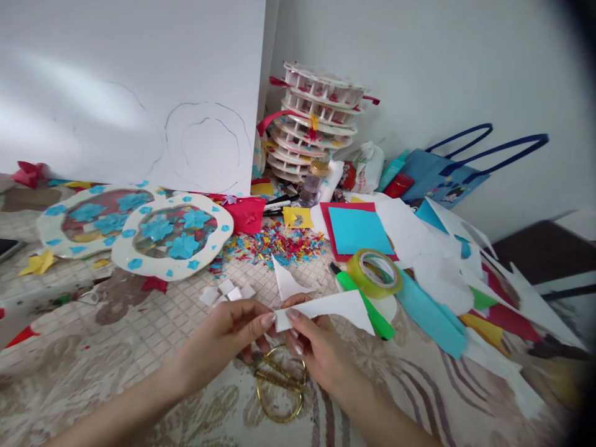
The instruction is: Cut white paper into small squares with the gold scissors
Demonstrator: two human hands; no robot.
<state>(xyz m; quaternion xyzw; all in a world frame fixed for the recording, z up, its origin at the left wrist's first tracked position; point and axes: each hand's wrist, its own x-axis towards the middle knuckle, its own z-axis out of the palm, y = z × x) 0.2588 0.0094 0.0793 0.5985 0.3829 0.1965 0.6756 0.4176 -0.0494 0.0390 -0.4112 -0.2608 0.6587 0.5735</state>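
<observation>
My left hand (223, 338) and my right hand (316, 344) meet above the patterned cloth, both pinching one white paper piece (333, 305) at its left end. The paper runs out to the right in a long pointed strip. Gold scissors (279, 385) lie on the cloth just under my hands. A second white paper scrap (286, 280) lies just beyond my fingers. Small white paper squares (228, 292) sit to the left of it.
Two round paper frames with blue flowers (172, 234) lie at left. A tape roll (375, 273), green marker (367, 304), red and blue paper sheets (356, 231), confetti (274, 243), stacked white rings (316, 118) and a blue bag (442, 177) crowd the back and right.
</observation>
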